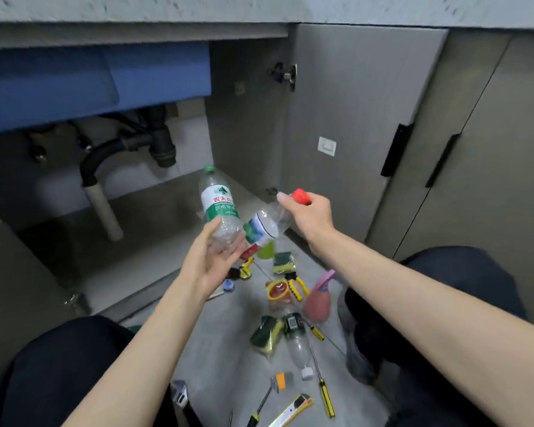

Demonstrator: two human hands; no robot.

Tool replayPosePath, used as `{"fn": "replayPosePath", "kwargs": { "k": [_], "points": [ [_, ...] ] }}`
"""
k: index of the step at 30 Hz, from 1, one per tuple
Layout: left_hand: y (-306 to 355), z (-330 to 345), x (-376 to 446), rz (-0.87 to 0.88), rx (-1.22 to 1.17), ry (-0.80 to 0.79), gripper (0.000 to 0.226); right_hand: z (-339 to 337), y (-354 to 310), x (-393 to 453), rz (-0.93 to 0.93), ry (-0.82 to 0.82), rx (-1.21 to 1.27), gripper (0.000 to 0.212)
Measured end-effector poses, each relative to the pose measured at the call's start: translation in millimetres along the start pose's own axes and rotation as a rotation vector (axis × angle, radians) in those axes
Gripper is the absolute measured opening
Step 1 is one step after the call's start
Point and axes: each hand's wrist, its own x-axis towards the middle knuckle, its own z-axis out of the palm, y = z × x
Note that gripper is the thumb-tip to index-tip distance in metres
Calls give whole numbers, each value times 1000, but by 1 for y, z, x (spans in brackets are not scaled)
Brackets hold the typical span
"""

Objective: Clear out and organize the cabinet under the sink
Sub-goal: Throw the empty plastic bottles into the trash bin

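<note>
In front of the open under-sink cabinet (154, 229), two plastic bottles are held above the threshold. A green-capped water bottle (218, 204) is gripped low on its body by the left hand (211, 260), fingers curled round it, the neck pointing up. A red-capped bottle (269, 226) is held by the right hand (312, 217), the grip clamped at the neck just under the cap, the body slanting down towards the other bottle; whether the two touch cannot be told.

Both appear clear and empty, so they are judged light, thin-walled and easily crushed; the smooth plastic may slip. The neck or the labelled waist is judged the firmest place to take hold.

The cabinet floor is seen bare beneath the drain pipe (161, 140). On the tiled floor (228, 349) between the knees, sponges (267, 334), yellow-handled screwdrivers (326, 396), pliers (296, 285), a utility knife (293, 409), a pink spray bottle (319, 300) and a third bottle (298, 346) are scattered.
</note>
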Motion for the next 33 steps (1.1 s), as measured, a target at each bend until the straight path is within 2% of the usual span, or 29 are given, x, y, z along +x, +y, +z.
{"fn": "replayPosePath", "kwargs": {
  "k": [3,7,11,16,18,21,24,28,31,33],
  "points": [
    [14,31,-11,-4,189,-177,60,-16,-45,17,-28,47,139,29],
    [24,68,-14,131,435,-166,75,-37,-85,28,-54,33,296,31],
    [27,97,-11,191,548,-183,54,-62,-108,28,-104,9,373,20],
    [15,144,-23,195,508,-291,49,-114,-122,2,-296,34,344,29],
    [4,163,-32,196,516,-326,43,-139,-123,-14,-397,67,295,26],
    [-27,195,-57,135,612,-385,52,-178,-120,-36,-561,129,178,23],
    [-71,223,-86,72,752,-554,57,-219,-110,-52,-635,254,92,25],
    [-140,247,-95,35,905,-647,52,-278,-77,-57,-526,427,-2,24],
    [-196,255,-86,-105,885,-599,65,-321,-30,-63,-337,498,-93,33],
    [-232,256,-78,-192,887,-552,63,-344,6,-71,-218,530,-144,39]
  ]
}}
